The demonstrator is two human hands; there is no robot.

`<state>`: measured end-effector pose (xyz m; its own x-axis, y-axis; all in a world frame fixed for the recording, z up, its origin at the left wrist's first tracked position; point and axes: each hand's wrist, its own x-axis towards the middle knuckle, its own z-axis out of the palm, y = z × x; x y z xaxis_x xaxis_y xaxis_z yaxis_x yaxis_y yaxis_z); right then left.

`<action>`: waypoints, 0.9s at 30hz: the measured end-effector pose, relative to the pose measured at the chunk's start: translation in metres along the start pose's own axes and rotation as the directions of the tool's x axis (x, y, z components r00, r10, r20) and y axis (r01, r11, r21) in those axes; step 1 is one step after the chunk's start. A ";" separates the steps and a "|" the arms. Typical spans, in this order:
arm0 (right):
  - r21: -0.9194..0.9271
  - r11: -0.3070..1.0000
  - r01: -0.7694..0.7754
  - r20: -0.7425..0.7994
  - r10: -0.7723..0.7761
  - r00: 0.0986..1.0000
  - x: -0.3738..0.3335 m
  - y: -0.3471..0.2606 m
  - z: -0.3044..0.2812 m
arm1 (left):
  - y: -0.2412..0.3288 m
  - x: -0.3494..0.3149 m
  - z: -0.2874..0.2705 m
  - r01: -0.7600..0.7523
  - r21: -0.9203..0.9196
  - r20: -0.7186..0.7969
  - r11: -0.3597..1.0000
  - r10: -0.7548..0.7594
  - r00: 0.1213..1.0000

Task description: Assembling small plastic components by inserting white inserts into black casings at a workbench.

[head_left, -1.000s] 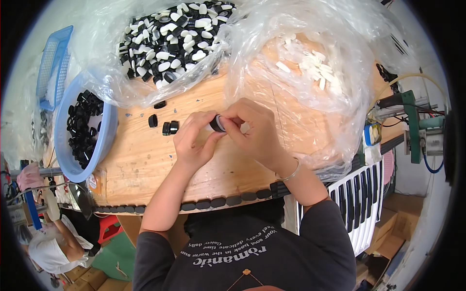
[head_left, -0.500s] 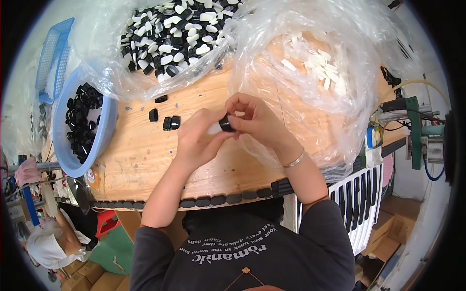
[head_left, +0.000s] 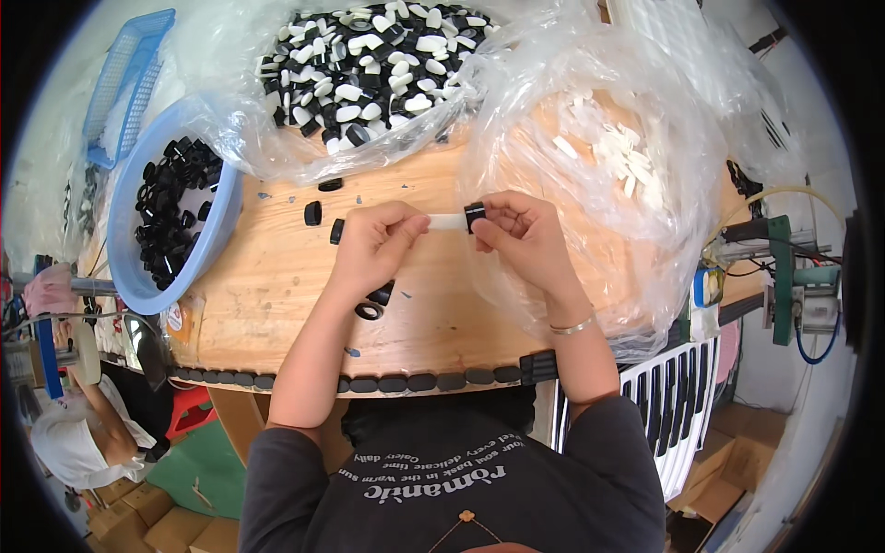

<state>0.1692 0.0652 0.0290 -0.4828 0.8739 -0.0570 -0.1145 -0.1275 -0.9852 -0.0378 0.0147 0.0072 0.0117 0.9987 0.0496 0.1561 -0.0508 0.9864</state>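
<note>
My left hand (head_left: 376, 241) pinches one end of a narrow white strip (head_left: 448, 222) between thumb and fingers. The strip's other end meets a short black cap-like piece (head_left: 475, 217), gripped by the thumb and fingers of my right hand (head_left: 525, 238). Whether the strip goes inside the piece or lies behind it, I cannot tell. Loose black pieces lie on the wooden table (head_left: 277, 313): one (head_left: 312, 213) left of my left hand, one (head_left: 330, 184) farther back. Beside my left wrist lie a black piece (head_left: 382, 293) and a black ring (head_left: 369, 311).
A blue basin (head_left: 230, 207) of black pieces stands at the left, near a blue basket (head_left: 100, 152). Behind are a clear bag with black-and-white parts (head_left: 369, 83) and another with white pieces (head_left: 627, 157). Dark pads (head_left: 419, 382) line the front edge. A person (head_left: 88, 442) sits far left.
My hands have drawn apart, and more of the white strip shows between them. The black piece has moved rightward with my right hand. The whole view has shifted slightly.
</note>
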 end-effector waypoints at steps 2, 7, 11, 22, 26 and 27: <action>-0.044 0.998 -0.041 0.045 0.043 0.998 0.000 -0.006 0.002 | 0.007 -0.004 -0.005 -0.078 0.049 -0.008 0.996 0.079 0.997; -0.489 0.854 -0.178 0.111 0.263 0.958 0.029 -0.039 -0.003 | 0.002 0.008 -0.020 -0.081 0.443 -0.073 0.893 0.126 0.989; -0.362 0.895 0.262 -0.086 -0.312 0.946 0.086 -0.051 0.014 | -0.022 0.017 -0.049 0.020 0.853 -0.274 0.521 0.414 0.868; -0.938 0.268 -0.218 -0.325 -0.463 0.825 0.095 -0.003 -0.146 | -0.046 0.031 -0.048 -0.024 0.891 -0.178 0.454 0.396 0.901; -0.947 0.182 -0.265 -0.310 -0.296 0.904 0.098 0.011 -0.150 | -0.048 0.033 -0.040 -0.037 0.894 -0.146 0.447 0.368 0.918; -0.948 0.183 -0.261 -0.306 -0.293 0.906 0.098 0.011 -0.151 | -0.048 0.035 -0.041 -0.031 0.894 -0.150 0.446 0.365 0.919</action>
<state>0.2522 0.2200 -0.0119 -0.1385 0.9725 0.1872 0.9279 0.1934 -0.3186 -0.0857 0.0519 -0.0323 -0.0807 0.8995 0.4294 0.9527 -0.0571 0.2986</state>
